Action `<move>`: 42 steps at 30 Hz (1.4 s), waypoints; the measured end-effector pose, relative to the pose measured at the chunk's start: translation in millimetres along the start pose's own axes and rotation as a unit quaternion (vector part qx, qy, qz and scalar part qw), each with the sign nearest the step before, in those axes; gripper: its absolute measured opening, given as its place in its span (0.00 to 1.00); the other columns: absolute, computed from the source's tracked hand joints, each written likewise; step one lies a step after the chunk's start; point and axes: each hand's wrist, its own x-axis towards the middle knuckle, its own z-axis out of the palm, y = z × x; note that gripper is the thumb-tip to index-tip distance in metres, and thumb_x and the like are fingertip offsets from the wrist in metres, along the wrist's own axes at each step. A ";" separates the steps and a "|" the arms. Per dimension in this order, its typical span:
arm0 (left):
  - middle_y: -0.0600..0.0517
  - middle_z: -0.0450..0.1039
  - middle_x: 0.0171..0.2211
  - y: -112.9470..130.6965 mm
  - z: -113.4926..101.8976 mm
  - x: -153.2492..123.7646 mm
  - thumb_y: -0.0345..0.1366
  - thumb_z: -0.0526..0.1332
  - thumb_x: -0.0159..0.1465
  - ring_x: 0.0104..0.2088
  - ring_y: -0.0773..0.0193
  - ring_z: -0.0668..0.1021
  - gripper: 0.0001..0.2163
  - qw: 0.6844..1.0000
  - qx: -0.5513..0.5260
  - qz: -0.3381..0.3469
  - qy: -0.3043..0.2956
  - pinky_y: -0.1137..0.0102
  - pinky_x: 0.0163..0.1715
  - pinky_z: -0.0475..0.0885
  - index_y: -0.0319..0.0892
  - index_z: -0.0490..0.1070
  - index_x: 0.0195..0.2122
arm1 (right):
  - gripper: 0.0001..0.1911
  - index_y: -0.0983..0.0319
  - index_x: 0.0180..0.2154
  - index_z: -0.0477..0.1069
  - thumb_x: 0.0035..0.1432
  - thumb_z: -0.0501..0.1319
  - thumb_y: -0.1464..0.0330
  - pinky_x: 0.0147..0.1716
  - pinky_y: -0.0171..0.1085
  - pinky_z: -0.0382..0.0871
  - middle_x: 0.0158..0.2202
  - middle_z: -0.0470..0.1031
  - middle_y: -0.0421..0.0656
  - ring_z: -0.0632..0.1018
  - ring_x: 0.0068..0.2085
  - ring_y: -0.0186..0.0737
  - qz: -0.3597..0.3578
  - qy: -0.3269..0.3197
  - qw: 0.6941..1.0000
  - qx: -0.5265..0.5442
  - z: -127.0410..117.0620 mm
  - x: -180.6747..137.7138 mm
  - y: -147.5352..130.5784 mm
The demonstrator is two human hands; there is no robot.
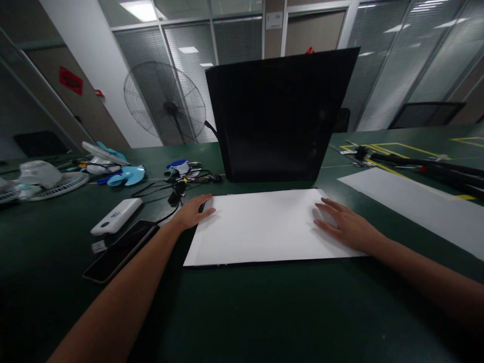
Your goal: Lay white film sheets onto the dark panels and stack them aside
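A large white sheet [260, 227] lies flat on the dark green table [264, 312] in front of me. My left hand [192, 212] rests at the sheet's left far corner, fingers stretched out, thumb touching the edge. My right hand [346, 224] lies flat on the sheet's right side, fingers spread and pointing left. Neither hand holds anything. Behind the sheet stands a big black panel [280, 116], upright and leaning slightly.
Left of the sheet lie a black phone [121, 249], a white power bank [116, 216], tangled cables [170, 189], blue fan blades [126, 176] and a white fan grille [56, 185]. Another white sheet [416, 206] and a black rod [423, 166] lie at the right. A standing fan [166, 103] is behind.
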 end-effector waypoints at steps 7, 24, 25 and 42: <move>0.38 0.64 0.69 0.7 0.0 0.3 0.69 0.52 0.64 0.68 0.44 0.67 0.44 1.000 0.011 -0.003 -0.013 0.53 0.70 0.58 0.36 0.65 0.68 | 0.38 0.54 0.69 0.62 0.67 0.48 0.42 0.68 0.58 0.59 0.74 0.53 0.45 0.62 0.70 0.55 -0.001 0.010 1.000 0.019 -3.7 2.0 -0.1; 0.43 0.68 0.67 -0.2 2.7 0.3 0.70 0.52 0.62 0.67 0.45 0.69 0.41 0.999 -0.024 -0.021 0.009 0.56 0.70 0.58 0.43 0.72 0.63 | 0.36 0.64 0.69 0.59 0.70 0.49 0.49 0.61 0.48 0.65 0.67 0.64 0.55 0.72 0.60 0.55 0.096 0.074 0.988 -0.097 -29.8 13.2 65.5; 0.43 0.68 0.67 -0.8 3.2 0.3 0.70 0.52 0.62 0.67 0.45 0.69 0.41 0.999 -0.024 -0.023 0.009 0.56 0.70 0.58 0.43 0.72 0.63 | 0.36 0.67 0.69 0.59 0.70 0.50 0.51 0.62 0.49 0.62 0.67 0.64 0.58 0.70 0.62 0.57 0.110 0.079 0.985 -0.109 -33.7 13.1 80.9; 0.44 0.66 0.68 -5.6 4.7 1.6 0.64 0.51 0.66 0.68 0.47 0.68 0.36 1.000 -0.018 -0.022 0.000 0.56 0.70 0.57 0.43 0.71 0.64 | 0.23 0.69 0.47 0.79 0.69 0.47 0.65 0.41 0.49 0.65 0.47 0.76 0.67 0.79 0.46 0.57 0.284 -0.006 0.947 -0.151 -58.0 -5.6 155.2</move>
